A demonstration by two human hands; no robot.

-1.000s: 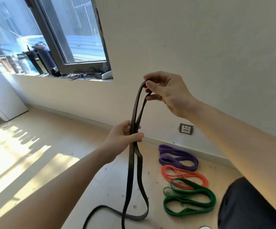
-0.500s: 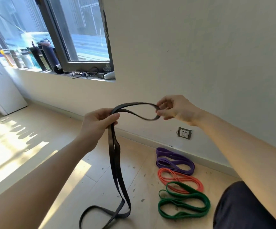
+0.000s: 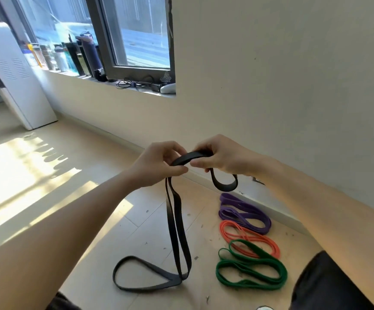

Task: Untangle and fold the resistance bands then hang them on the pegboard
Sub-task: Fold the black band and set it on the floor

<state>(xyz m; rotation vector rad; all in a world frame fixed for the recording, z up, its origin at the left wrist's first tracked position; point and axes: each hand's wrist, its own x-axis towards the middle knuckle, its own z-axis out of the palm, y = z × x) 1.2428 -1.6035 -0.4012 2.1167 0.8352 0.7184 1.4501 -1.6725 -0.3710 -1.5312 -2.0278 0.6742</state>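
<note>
A long black resistance band (image 3: 174, 222) hangs from both my hands, held close together at mid-frame. My left hand (image 3: 159, 163) pinches its two strands where they drop to the floor. My right hand (image 3: 223, 156) grips the upper fold, and a short loop dangles below it. The band's lower end lies in a loop on the floor. On the floor to the right lie a folded purple band (image 3: 243, 212), an orange band (image 3: 246, 237) and a green band (image 3: 250, 268). No pegboard is in view.
A plain wall (image 3: 282, 74) stands right behind the bands, with a socket near the skirting. The window sill (image 3: 123, 85) at upper left carries bottles and cables. A white cabinet (image 3: 13, 72) stands at far left. Sunlit tile floor (image 3: 36, 175) spreads leftward.
My right hand has come down and toward my left until they nearly meet, folding the band's top part over. A short loop now hangs under my right hand.
</note>
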